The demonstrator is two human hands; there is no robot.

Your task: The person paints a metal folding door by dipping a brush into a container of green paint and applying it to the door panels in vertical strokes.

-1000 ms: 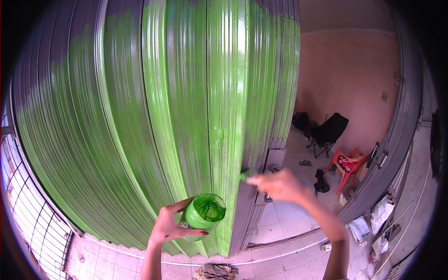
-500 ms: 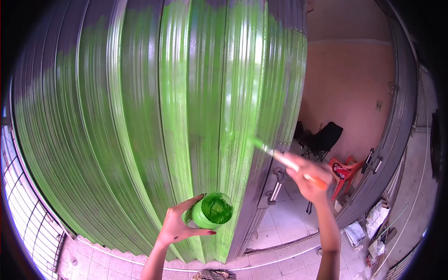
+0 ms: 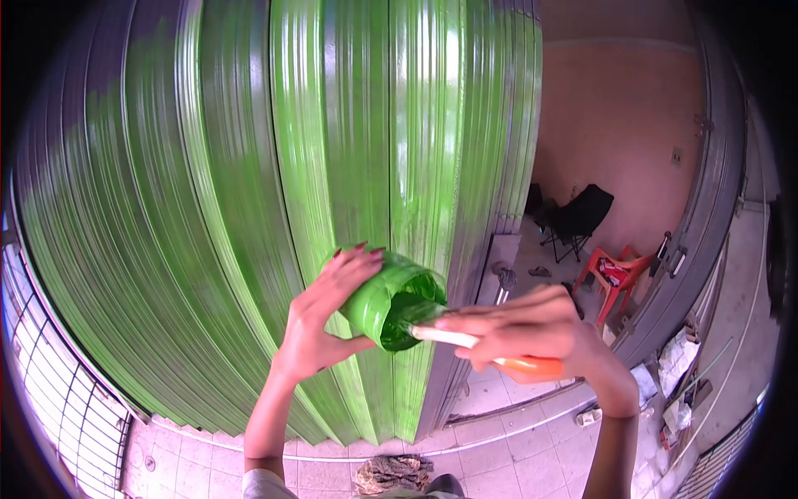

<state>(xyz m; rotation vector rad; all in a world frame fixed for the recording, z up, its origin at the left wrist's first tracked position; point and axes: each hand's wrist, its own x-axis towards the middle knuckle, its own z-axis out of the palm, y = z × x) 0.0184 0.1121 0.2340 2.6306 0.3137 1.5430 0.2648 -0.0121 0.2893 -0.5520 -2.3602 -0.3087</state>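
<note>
Green covers much of the ribbed panel (image 3: 237,216) before me, with grey showing at its upper left. My left hand (image 3: 320,320) grips the green container (image 3: 366,309) around its side; the vessel is tilted in front of the panel, mouth toward my right hand (image 3: 536,333). My right hand grasps the brush (image 3: 449,336) by its white and orange handle, far end at the container's mouth, bristles not distinguishable. A red chair (image 3: 613,287) and a black chair (image 3: 583,212) stand to the right.

The brush (image 3: 453,337) is in the container (image 3: 364,309) before the door (image 3: 229,208), left of the chairs (image 3: 582,213).
</note>
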